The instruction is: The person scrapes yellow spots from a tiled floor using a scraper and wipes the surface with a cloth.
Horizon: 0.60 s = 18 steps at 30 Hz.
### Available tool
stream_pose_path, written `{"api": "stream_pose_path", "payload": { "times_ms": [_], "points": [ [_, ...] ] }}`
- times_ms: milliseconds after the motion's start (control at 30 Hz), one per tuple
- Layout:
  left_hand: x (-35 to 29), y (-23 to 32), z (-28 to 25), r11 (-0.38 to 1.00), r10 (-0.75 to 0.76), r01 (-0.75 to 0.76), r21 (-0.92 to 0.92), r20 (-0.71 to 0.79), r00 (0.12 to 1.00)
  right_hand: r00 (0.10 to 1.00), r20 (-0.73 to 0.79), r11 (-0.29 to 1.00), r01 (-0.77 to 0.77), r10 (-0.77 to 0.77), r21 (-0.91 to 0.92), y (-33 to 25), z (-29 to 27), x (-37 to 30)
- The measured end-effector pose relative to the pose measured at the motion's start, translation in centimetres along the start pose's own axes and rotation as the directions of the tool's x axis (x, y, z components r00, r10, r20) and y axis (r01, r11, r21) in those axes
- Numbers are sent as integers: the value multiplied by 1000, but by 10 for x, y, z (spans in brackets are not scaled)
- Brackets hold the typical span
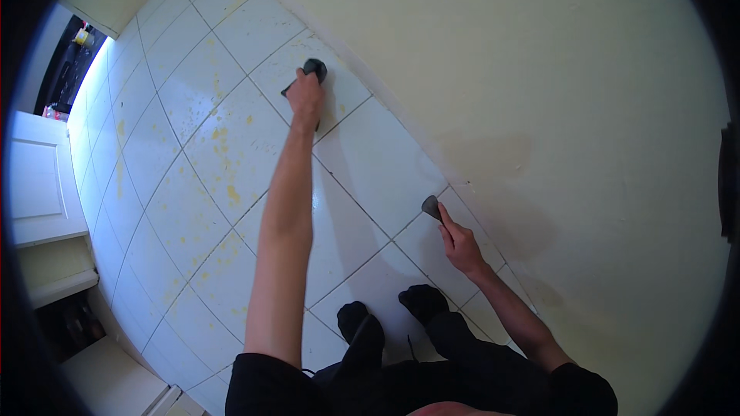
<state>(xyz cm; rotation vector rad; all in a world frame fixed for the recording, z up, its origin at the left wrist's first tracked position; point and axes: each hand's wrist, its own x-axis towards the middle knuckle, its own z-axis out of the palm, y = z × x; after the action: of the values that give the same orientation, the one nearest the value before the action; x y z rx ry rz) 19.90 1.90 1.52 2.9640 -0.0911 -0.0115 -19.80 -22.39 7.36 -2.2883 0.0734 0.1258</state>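
Observation:
My left hand [307, 100] reaches far ahead over the white floor tiles, its fingers closed round a dark hand tool [314, 68]. A rounded black end of that tool shows beyond the fingers, and a thin dark edge sticks out on the left. The hand covers the rest, so its kind is unclear. Nearer to me on the right, my right hand [462, 248] grips a short grey tool [431, 206] with a flared, blunt end. It points forward and left above the tiles, close to the wall's foot. Whether either tool touches the floor I cannot tell.
Yellow flakes and stains [233, 194] are scattered over the tiles left of my left arm. A cream wall [586, 146] runs along the right. White cabinets [42, 177] stand at the left edge. My feet in black socks [423, 304] are on the floor close by.

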Motion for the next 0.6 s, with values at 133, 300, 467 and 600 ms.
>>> {"api": "stream_pose_path", "payload": {
  "times_ms": [133,300,467,600],
  "points": [
    [-56,17,-23,908,271,-301,-291,-139,952,995,-53,996,89,-88,22,-3,-6,-2],
    [-157,60,19,439,894,-860,-260,217,391,996,-35,996,86,-85,19,5,-10,0],
    [-79,23,25,942,315,-315,117,19,949,982,-36,982,186,-185,21,1,6,6],
    [-70,21,-25,983,142,-139,-119,16,990,998,10,998,69,-69,-3,-2,-2,-3]
  ]
}}
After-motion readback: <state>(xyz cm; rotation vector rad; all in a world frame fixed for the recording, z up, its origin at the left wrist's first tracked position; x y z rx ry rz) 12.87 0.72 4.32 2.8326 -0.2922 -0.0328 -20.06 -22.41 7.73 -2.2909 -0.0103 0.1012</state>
